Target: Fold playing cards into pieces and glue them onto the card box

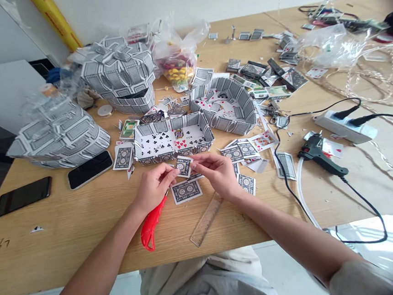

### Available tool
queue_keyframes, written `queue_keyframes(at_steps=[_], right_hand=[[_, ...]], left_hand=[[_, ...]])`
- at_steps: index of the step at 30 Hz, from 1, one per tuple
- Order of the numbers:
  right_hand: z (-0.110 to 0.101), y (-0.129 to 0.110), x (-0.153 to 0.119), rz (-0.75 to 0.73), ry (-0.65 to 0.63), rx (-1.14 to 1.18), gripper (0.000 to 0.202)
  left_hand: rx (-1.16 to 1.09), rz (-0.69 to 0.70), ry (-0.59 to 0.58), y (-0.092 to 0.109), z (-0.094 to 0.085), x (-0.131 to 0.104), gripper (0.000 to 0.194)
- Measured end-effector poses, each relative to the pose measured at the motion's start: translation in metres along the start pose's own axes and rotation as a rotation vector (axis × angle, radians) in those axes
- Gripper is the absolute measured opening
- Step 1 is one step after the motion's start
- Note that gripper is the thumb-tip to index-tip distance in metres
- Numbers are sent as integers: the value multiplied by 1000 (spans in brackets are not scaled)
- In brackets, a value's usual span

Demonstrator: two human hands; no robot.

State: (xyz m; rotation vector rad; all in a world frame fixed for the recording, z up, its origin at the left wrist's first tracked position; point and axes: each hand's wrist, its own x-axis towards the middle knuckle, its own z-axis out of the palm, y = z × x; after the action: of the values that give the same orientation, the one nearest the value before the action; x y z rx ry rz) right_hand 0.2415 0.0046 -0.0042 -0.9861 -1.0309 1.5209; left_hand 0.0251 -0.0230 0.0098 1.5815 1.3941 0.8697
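Observation:
Both my hands pinch a small playing card piece (184,165) with a grey patterned back, just in front of a rectangular tray built from cards (172,141). My left hand (153,184) holds its left edge; my right hand (217,172) holds its right edge. Under my hands lies another face-down card (186,190). A red utility knife (151,225) rests on the table below my left wrist. A clear ruler (206,219) lies diagonally below my right wrist.
Card-built models stand at the left (59,134), back (119,76) and centre right (225,103). Two phones (90,169) (23,195) lie at the left. A glue gun (321,157), a power strip (344,126), cables and loose cards fill the right side.

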Motion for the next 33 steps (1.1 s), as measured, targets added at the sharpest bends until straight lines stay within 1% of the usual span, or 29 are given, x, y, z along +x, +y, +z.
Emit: queue_keyframes(at_steps=[4, 9, 11, 15, 18, 22, 24, 28, 30, 33], right_hand=[[0, 1, 0, 5, -5, 12, 34], [1, 0, -1, 25, -70, 36, 36], [1, 0, -2, 24, -97, 42, 37], [3, 0, -2, 36, -138, 43, 38], [4, 0, -3, 61, -154, 59, 39], [4, 1, -4, 80, -162, 63, 39], [3, 1, -3, 69, -152, 58, 39], [2, 2, -3, 28, -100, 47, 40], [2, 2, -3, 19, -105, 48, 39], [1, 3, -5, -11, -156, 45, 35]], left_hand=[[-29, 0, -22, -1, -1, 1, 32], [49, 70, -42, 1, -7, 1, 33], [27, 89, -49, 1, -8, 2, 32], [-52, 95, -33, 1, -9, 2, 30], [-23, 104, -26, 3, -10, 0, 31], [57, 137, 11, 4, -10, 0, 31], [59, 122, 28, 0, -8, 1, 33], [37, 95, -11, -4, -7, 3, 35], [87, 135, 6, -4, -8, 3, 33], [170, 219, 71, -2, -10, 3, 30]])
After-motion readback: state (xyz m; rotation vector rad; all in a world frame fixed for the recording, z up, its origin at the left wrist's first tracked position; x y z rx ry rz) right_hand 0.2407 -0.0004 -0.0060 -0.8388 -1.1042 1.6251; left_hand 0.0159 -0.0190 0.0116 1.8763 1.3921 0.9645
